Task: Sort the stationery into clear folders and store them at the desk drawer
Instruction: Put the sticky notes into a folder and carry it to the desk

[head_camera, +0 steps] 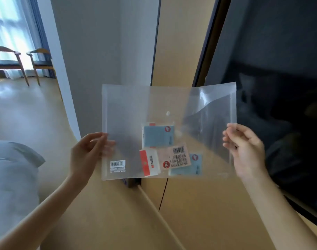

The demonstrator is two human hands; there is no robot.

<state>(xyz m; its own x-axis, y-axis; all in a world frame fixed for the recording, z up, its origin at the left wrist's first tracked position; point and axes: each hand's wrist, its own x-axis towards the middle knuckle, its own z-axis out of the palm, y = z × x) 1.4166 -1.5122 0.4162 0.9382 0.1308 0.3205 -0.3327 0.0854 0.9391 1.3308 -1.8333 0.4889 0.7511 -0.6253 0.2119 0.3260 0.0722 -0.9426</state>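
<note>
I hold a clear plastic folder [128,112] upright in the air in front of me. My left hand [87,154] pinches its left edge, thumb in front. My right hand [244,148] pinches the right edge. Inside, near the bottom, lie several small stationery packs: a blue pack [158,135], a white and red pack [149,164], a pink pack [176,156] and another blue pack [190,166]. A white snap button [168,113] sits mid-folder, and a barcode sticker [117,165] is at the lower left.
A wooden desk surface [118,213] lies below the folder. A dark screen [280,87] stands to the right, a wooden panel [175,42] and grey wall behind. A grey cushion [11,168] is at the left. Two chairs [18,62] stand far left by the window.
</note>
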